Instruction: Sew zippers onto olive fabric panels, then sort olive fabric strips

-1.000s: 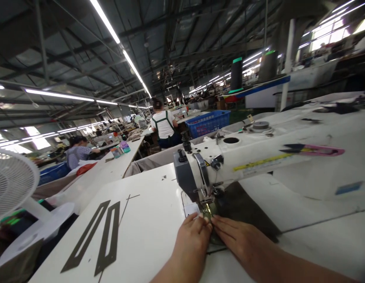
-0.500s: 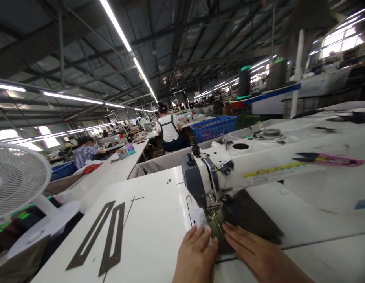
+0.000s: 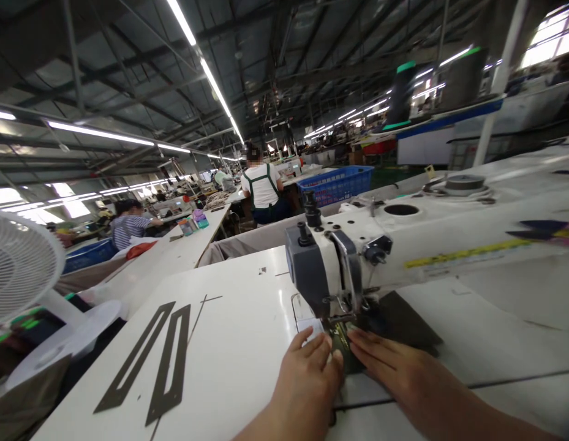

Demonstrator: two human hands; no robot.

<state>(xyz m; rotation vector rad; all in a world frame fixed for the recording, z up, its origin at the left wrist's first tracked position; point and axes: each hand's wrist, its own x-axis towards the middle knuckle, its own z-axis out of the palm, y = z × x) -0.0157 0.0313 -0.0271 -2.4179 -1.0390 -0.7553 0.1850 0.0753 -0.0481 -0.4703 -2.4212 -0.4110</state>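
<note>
A dark olive piece of fabric (image 3: 410, 321) lies under the needle area of a white and grey sewing machine (image 3: 309, 266). Along the fabric runs a gold-coloured strip (image 3: 343, 337) that looks like zipper teeth. My left hand (image 3: 307, 376) rests left of the strip, its fingers laid over the fabric edge beside a small pale plate on the machine. On the other side, my right hand (image 3: 394, 364) presses flat on the fabric, fingers stretched out and together. Neither hand grasps anything. The needle tip is too small to make out.
Two dark slotted templates (image 3: 169, 367) lie on the white table (image 3: 238, 343) to the left. A white fan (image 3: 24, 269) stands at the far left. Thread snips (image 3: 548, 233) rest on the machine arm. Beyond are a blue basket (image 3: 337, 185) and two seated co-workers.
Both hands and the fabric have shifted slightly forward toward the machine. The view has moved a little, so the machine appears larger. Both hands stay laid on the fabric.
</note>
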